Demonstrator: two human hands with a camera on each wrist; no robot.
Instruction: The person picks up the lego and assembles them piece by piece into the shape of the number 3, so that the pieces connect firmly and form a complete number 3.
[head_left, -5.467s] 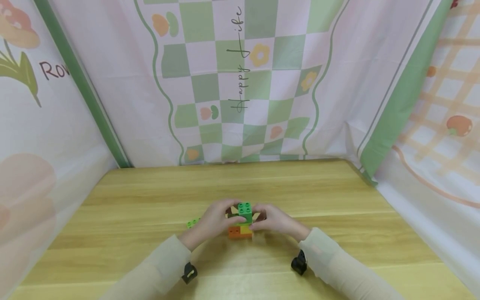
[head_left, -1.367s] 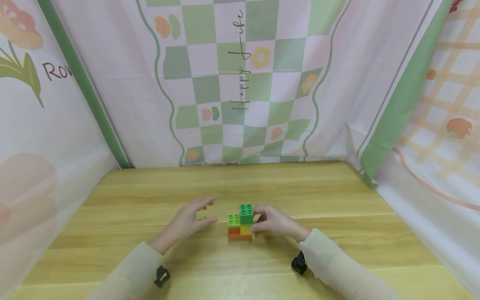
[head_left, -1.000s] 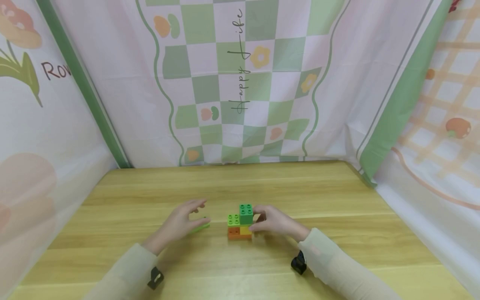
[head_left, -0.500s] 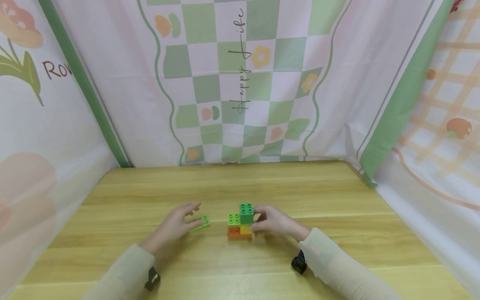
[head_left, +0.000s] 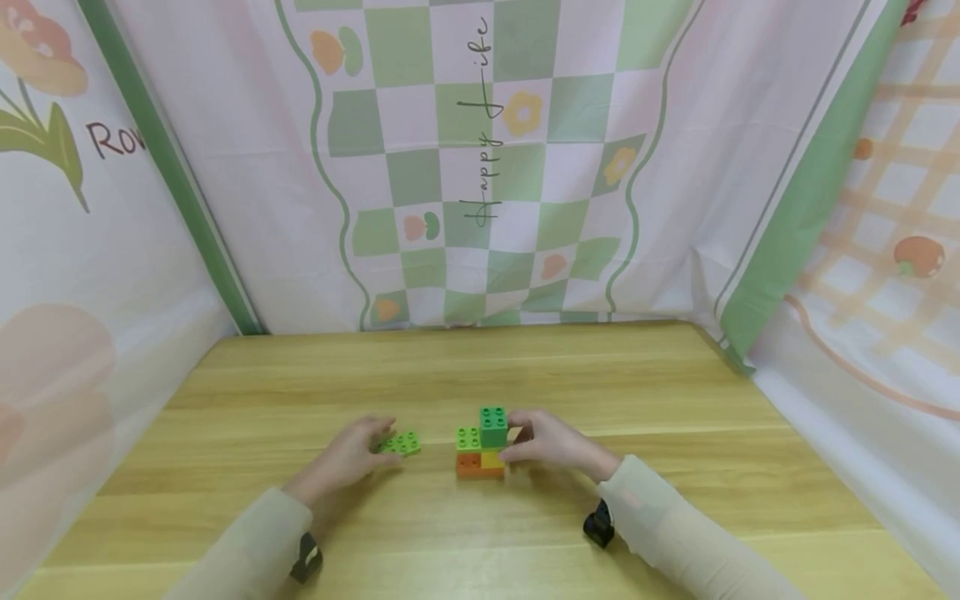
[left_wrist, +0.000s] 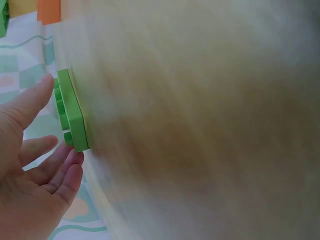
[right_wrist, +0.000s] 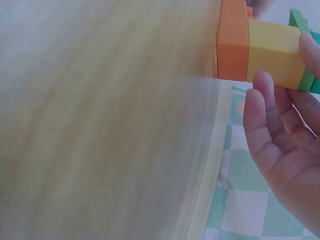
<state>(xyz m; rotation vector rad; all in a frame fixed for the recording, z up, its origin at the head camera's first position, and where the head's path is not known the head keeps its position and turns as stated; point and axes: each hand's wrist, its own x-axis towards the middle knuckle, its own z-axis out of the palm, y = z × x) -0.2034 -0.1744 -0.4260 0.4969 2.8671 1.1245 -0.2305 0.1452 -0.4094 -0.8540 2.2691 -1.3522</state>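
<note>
A stack of toy building bricks stands on the table, with an orange brick (head_left: 480,472) at the bottom and a yellow brick (right_wrist: 275,52) on it. Above these lie a light green plate brick (head_left: 468,438) and, at its right end, a darker green brick (head_left: 492,427). My right hand (head_left: 553,443) holds the stack from its right side, thumb in front and fingers behind. A loose light green flat brick (left_wrist: 71,112) lies studs up to the left. Around it my left hand (head_left: 348,454) is spread, thumb near one end and fingertips by the other.
The wooden table (head_left: 480,367) runs back to a checked curtain (head_left: 517,183). Patterned cloth hangs at both sides. A black wrist camera (head_left: 597,525) sits under the right wrist, another black camera (head_left: 306,557) under the left.
My left hand has left the stack and moved left, then lowered around the loose light green brick, its fingers drawing closer. The right hand has stayed at the stack.
</note>
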